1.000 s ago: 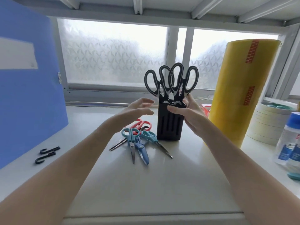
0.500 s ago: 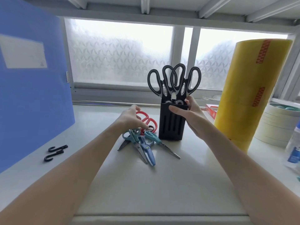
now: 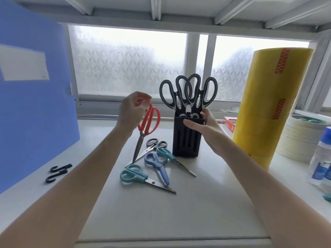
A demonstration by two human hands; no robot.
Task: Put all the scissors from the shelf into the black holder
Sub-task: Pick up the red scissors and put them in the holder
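Note:
The black holder (image 3: 185, 140) stands upright on the white shelf (image 3: 161, 212) with two black-handled scissors (image 3: 188, 93) in its slots. My right hand (image 3: 204, 126) grips the holder's top right edge. My left hand (image 3: 132, 111) holds the red-handled scissors (image 3: 149, 122) by the handles, lifted off the shelf, blades pointing down, just left of the holder. Flat on the shelf in front lie small black-handled scissors (image 3: 155, 144), blue scissors (image 3: 157, 165) and two teal scissors (image 3: 136, 176) (image 3: 172, 156).
A blue folder (image 3: 32, 104) stands at the left, with two black hooks (image 3: 57, 173) by it. Right of the holder stand a tall yellow tape roll (image 3: 272, 108), stacked masking tape (image 3: 300, 138), a red box (image 3: 229, 122) and a bottle (image 3: 322, 158). Frosted windows are behind.
My left hand came down onto the pile, took the red scissors and lifted them up beside the holder. The teal and blue scissors shifted. My right hand stayed on the holder.

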